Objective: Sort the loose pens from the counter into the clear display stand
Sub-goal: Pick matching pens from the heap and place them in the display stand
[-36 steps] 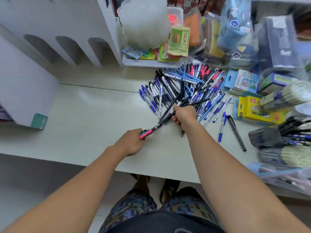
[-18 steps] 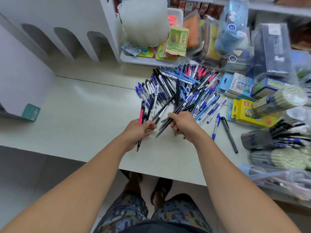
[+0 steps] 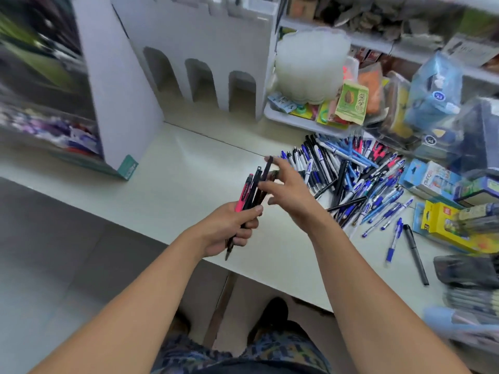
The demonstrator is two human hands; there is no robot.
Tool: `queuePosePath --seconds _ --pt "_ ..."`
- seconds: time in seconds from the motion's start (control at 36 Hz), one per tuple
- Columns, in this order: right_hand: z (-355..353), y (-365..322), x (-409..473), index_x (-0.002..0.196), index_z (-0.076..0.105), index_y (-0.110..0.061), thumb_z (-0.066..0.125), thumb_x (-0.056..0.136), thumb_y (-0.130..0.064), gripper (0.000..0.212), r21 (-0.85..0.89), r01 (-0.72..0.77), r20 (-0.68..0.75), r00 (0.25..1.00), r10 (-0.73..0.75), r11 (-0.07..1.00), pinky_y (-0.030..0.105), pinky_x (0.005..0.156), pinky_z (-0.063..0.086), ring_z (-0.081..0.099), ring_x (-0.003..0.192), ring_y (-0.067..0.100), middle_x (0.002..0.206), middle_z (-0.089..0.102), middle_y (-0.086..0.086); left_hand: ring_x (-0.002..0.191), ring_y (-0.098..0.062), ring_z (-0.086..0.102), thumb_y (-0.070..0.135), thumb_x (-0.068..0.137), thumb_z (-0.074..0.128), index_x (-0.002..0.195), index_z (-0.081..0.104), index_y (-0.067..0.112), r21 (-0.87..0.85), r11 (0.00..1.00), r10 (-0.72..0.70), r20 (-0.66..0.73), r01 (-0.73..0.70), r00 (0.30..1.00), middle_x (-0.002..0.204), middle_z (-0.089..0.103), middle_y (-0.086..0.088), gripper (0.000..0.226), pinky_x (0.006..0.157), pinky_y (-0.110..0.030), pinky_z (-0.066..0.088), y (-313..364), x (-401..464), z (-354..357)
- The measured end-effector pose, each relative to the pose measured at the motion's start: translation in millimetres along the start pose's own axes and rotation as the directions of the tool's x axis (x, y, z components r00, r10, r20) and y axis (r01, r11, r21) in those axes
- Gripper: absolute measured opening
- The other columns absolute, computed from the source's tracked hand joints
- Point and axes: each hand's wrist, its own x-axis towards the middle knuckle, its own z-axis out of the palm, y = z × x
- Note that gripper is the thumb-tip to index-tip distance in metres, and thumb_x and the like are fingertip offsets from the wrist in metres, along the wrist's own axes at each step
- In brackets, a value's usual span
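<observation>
**Squaring up the bundle before it goes to the stand**

Head view: The left hand (image 3: 229, 228) is curled round a small bundle of pens (image 3: 249, 203), thumb across the front and the other fingers wrapped beneath. One pen in the bundle is pink-red, the rest are dark; their tips poke out below the little finger and their caps fan upward past the thumb. The right hand (image 3: 283, 190) sits just beyond the bundle's upper end with its fingers mostly straight and spread. It touches the top of the dark pens, and one dark pen stands against its fingertips, though blur keeps me from telling whether it is pinched or only steadied.

The step in hand looks like gathering and aligning. To do it well, I would keep the left grip firm near the middle of the barrels, so nothing slips out below the palm, and use the flat right fingers to tap the caps level rather than to grab.

To the right of the right hand's knuckles, the loose pile of pens (image 3: 359, 182) covers the counter (image 3: 189, 171); it is mostly blue, white and black. Plenty remains to sort. A lone black marker (image 3: 415, 255) lies well right of the right forearm.

Far to the left of the left thumb, a blurred clear display stand (image 3: 48, 130) appears to hold pens already; I cannot make out its compartments.
</observation>
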Motion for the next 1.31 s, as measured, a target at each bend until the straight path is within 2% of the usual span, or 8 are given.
queuePosePath --seconds 0.14,0.25,0.53,0.64,0.75,0.89,1.17,1.31 --pt "87 -53 7 0.124 0.062 -0.019 0.052 0.104 -0.012 0.024 0.125 0.142 -0.044 0.990 -0.137 0.982 0.033 0.074 0.059 0.067 0.095 0.025 0.117 0.066 0.017 0.050 -0.010 0.022 0.031 0.100 0.062 0.090 0.041 0.019 0.022 0.999 0.049 -0.023 -0.048 0.999 0.063 0.030 0.004 0.026 0.043 -0.019 0.022 23 -55 -72" --pt "169 -84 11 0.106 0.070 -0.012 0.057 0.102 -0.010 0.014 0.012 0.223 -0.105 0.970 -0.221 0.975 0.033 0.069 0.060 0.071 0.077 0.020 0.096 0.074 0.016 0.049 -0.015 0.044 0.032 0.100 0.062 0.087 0.044 0.018 0.036 0.996 0.086 -0.080 -0.084 0.993 0.057 0.039 0.003 0.026 0.045 -0.024 0.037 38 -102 -138" --pt "325 -146 29 0.100 0.068 -0.013 0.062 0.099 -0.008 0.008 0.149 0.236 -0.068 0.971 -0.228 0.960 0.025 0.050 0.044 0.056 0.057 0.012 0.068 0.067 -0.002 0.044 -0.009 0.032 0.034 0.100 0.061 0.108 0.052 0.009 0.007 0.981 0.192 -0.137 -0.193 0.972 0.062 0.044 0.004 0.028 0.040 -0.021 0.026 74 -191 -285" --pt "346 -168 43 0.104 0.063 -0.008 0.062 0.098 -0.004 0.008 0.299 0.211 -0.042 0.977 -0.208 0.931 0.022 0.047 0.044 0.056 0.053 0.014 0.067 0.066 0.000 0.042 -0.010 0.031 0.033 0.103 0.055 0.117 0.055 0.014 -0.084 0.966 0.233 -0.137 -0.246 0.963 0.063 0.047 0.000 0.023 0.037 -0.020 0.024 90 -196 -312" --pt "353 -184 60 0.108 0.067 -0.004 0.064 0.097 -0.006 0.012 0.354 0.194 0.003 0.978 -0.209 0.915 0.021 0.050 0.047 0.055 0.056 0.013 0.075 0.065 0.005 0.041 -0.010 0.033 0.031 0.103 0.054 0.101 0.056 0.016 -0.108 0.947 0.289 -0.131 -0.303 0.948 0.065 0.053 -0.003 0.015 0.036 -0.019 0.023 109 -193 -329" --pt "366 -198 86 0.099 0.070 -0.005 0.064 0.095 -0.005 0.007 0.408 0.213 0.000 0.972 -0.233 0.888 0.022 0.060 0.053 0.064 0.068 0.015 0.084 0.071 0.007 0.041 -0.011 0.039 0.030 0.103 0.054 0.112 0.059 0.010 -0.056 0.947 0.305 -0.153 -0.316 0.940 0.069 0.061 -0.005 0.022 0.034 -0.017 0.024 141 -186 -357" --pt "394 -240 128 0.114 0.066 0.007 0.063 0.097 -0.008 0.023 0.412 0.189 0.009 0.977 -0.211 0.892 0.018 0.056 0.050 0.060 0.063 0.005 0.082 0.070 -0.001 0.042 -0.012 0.038 0.032 0.101 0.057 0.117 0.062 0.016 0.019 0.953 0.300 -0.165 -0.301 0.940 0.073 0.065 -0.010 0.024 0.035 -0.017 0.025 194 -181 -410" --pt "405 -248 134 0.097 0.071 -0.005 0.066 0.095 -0.010 0.008 0.361 0.235 -0.104 0.972 -0.211 0.902 0.019 0.055 0.049 0.058 0.063 0.008 0.076 0.069 -0.002 0.041 -0.013 0.043 0.036 0.101 0.056 0.117 0.063 0.017 0.037 0.960 0.281 -0.074 -0.279 0.957 0.075 0.067 -0.011 0.026 0.034 -0.018 0.027 207 -173 -428"
